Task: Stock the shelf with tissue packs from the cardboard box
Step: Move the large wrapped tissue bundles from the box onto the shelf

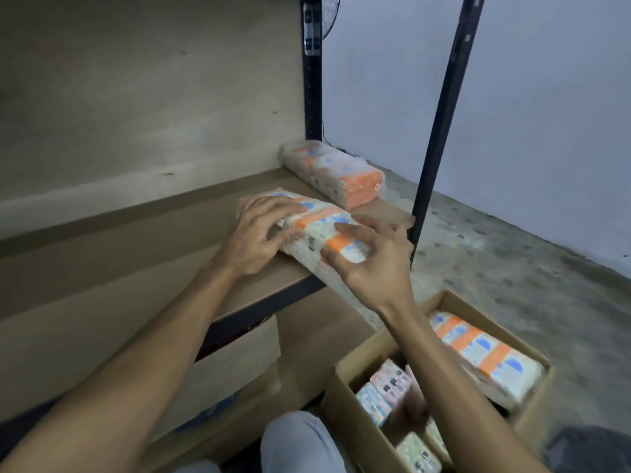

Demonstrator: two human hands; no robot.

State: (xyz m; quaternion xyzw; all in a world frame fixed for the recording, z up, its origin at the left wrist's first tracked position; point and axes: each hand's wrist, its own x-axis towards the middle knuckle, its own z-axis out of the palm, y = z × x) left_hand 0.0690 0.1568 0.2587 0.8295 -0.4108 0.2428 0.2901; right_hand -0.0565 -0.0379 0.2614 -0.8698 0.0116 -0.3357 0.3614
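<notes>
Head view: both hands, left hand [254, 238] and right hand [370, 262], clamp a long tissue pack [319, 233] lying diagonally across the shelf [143, 254] edge, another pack [336, 174] behind, open cardboard box [345, 387] below.

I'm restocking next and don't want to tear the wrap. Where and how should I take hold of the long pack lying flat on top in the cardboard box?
Probably grip the long tissue pack across its narrow width, near the middle, coming from above. It lies flat with its top face exposed, and the cardboard box walls hem in its sides and ends.
</notes>
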